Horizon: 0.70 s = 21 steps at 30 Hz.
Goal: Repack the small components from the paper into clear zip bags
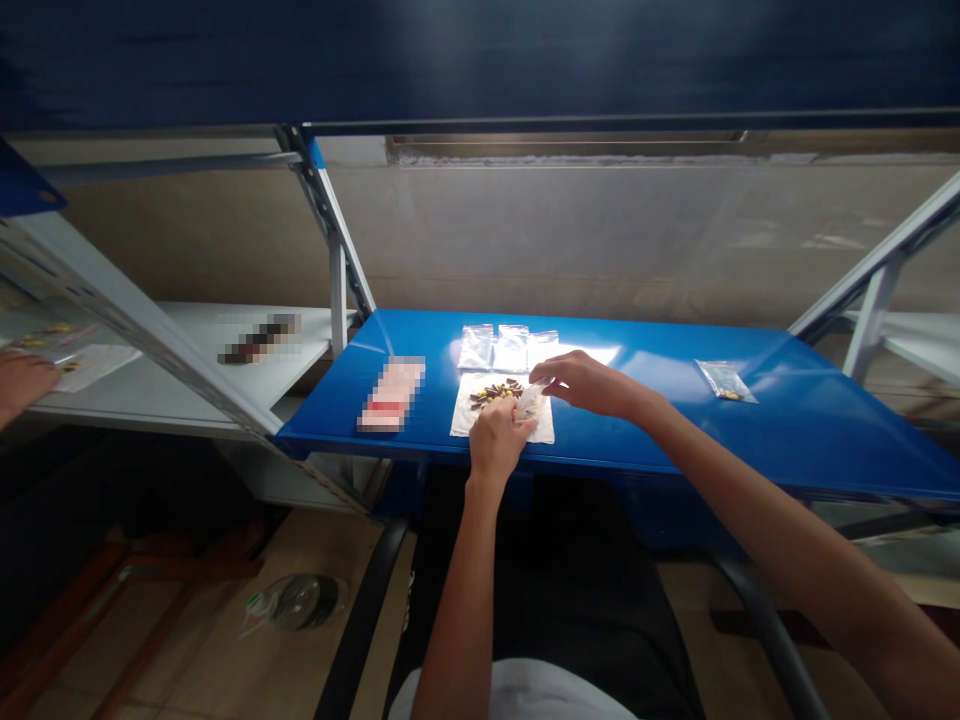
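A blue shelf (637, 420) bears a white cloth (463, 423) topped with a pile of small dark and yellow pieces (495, 393). Three clear plastic bags (512, 349) line up just beyond the cloth. A pink, pixelated item (392, 394) lies to the left of the cloth, while a clear bag holding yellow pieces (726, 381) rests well to the cloth's right.

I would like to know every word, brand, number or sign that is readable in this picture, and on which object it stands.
No text can be read for certain.
Pink item on the blue table: pixelated, unreadable.
Dark item on the white shelf: pixelated, unreadable.
White mark on the dark trousers: too small and blurred.
Clear bags: no legible print.
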Available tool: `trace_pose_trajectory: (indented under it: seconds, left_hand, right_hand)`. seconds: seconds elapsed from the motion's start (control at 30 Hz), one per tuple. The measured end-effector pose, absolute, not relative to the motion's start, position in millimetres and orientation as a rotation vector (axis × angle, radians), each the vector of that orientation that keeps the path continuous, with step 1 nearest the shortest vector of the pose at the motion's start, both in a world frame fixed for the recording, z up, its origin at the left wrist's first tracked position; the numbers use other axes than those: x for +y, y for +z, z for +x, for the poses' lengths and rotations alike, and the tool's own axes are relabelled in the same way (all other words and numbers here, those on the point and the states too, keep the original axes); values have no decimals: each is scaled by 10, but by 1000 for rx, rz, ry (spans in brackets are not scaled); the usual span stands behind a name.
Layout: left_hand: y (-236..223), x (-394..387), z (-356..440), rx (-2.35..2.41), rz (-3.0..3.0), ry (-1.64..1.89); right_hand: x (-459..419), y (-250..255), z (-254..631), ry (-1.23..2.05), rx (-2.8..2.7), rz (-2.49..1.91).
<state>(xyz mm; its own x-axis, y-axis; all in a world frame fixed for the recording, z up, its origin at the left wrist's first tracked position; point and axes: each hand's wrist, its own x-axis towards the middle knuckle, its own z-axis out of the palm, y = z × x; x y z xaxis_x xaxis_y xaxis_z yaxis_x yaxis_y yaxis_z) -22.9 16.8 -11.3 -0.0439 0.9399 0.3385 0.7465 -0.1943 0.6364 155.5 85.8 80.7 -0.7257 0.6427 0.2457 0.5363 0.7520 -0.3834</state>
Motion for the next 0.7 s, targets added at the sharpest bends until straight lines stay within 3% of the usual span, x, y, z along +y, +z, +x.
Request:
trace_pose_trajectory:
  seconds: [0.23, 0.7]
  left_hand:
    - [-130, 166, -217, 1864, 1989, 1038]
    - [-124, 167, -217, 1864, 2002, 1003]
  right_hand:
    - [841, 849, 1587, 283, -2639, -926]
    - [829, 801, 1658, 348, -2494, -997]
